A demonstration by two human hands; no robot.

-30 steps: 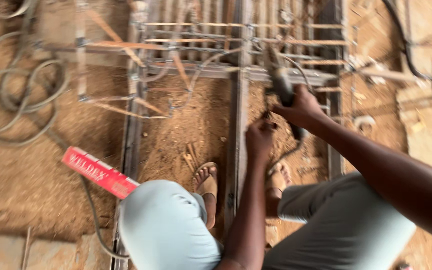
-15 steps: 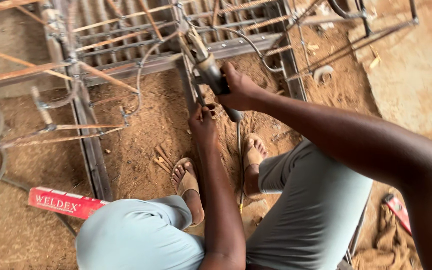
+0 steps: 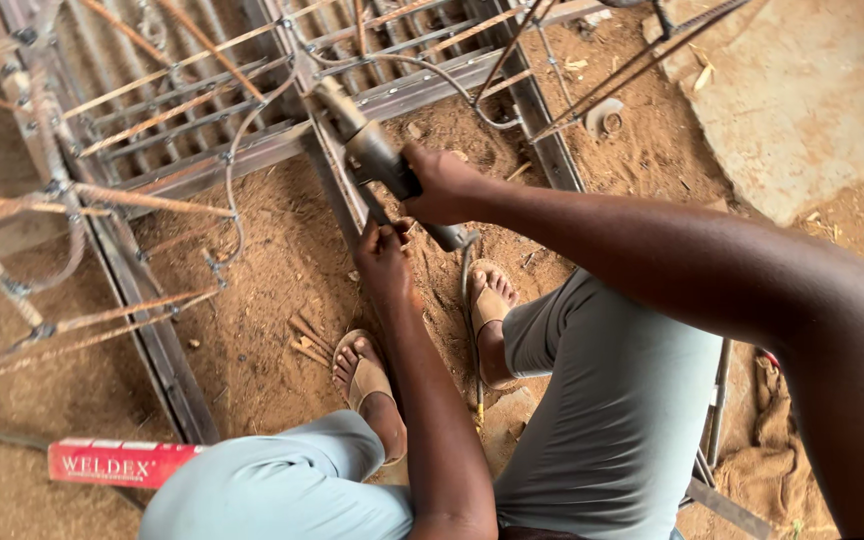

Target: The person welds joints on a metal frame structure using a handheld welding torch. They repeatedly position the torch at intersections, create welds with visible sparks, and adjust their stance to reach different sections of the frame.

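Note:
My right hand (image 3: 442,185) grips a dark handheld power tool (image 3: 382,160) whose head rests against a steel bar of the metal frame (image 3: 332,160) lying on the sandy ground. My left hand (image 3: 384,262) is just below it, fingers pinched on the frame bar near the tool; whether it holds something small I cannot tell. A grey cable (image 3: 472,300) runs down from the tool between my feet. Both feet, in sandals, rest on the ground under my knees.
The welded frame with rusty rods (image 3: 152,120) spreads across the top and left. A red and white box (image 3: 117,462) lies at the lower left. A concrete slab (image 3: 812,90) sits at the upper right. Short rods (image 3: 304,338) lie near my left foot.
The view has shifted so the frame and hands sit more to the right and lower. My hands keep the same grip on the tool and the bar.

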